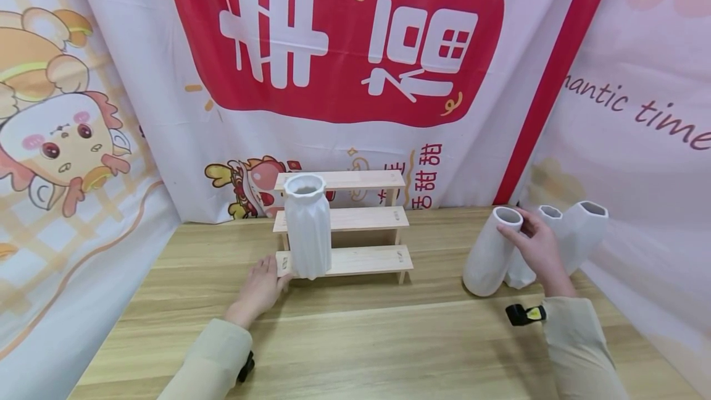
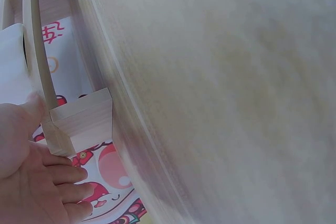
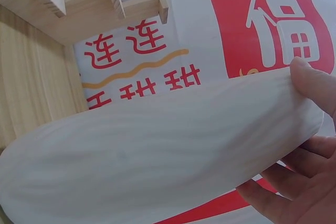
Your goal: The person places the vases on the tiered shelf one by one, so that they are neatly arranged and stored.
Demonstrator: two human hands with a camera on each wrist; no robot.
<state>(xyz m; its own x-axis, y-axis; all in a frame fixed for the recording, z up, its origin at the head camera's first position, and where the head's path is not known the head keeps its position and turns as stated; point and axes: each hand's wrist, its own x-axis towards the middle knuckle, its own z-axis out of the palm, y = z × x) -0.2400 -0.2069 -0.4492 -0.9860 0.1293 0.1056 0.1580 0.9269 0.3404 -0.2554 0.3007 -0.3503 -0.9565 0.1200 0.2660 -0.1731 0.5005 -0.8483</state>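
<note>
A three-step wooden display stand (image 1: 361,259) is at the middle of the table, with a ribbed white vase (image 1: 310,233) on its lowest step. My left hand (image 1: 261,286) holds the left end of that step. In the left wrist view, the thumb lies on the board's edge and the other fingers (image 2: 68,192) extend past the end. At the right, my right hand (image 1: 536,245) grips a smooth white vase (image 1: 486,261) near its round rim, thumb on one side and fingers on the other. The right wrist view shows the vase (image 3: 157,150) lengthwise.
Two more white vases stand close behind the right hand, a shorter one (image 1: 519,270) and an angular one (image 1: 583,233). A printed cloth (image 1: 344,104) hangs behind the wooden table (image 1: 389,338), with more cloth along both sides.
</note>
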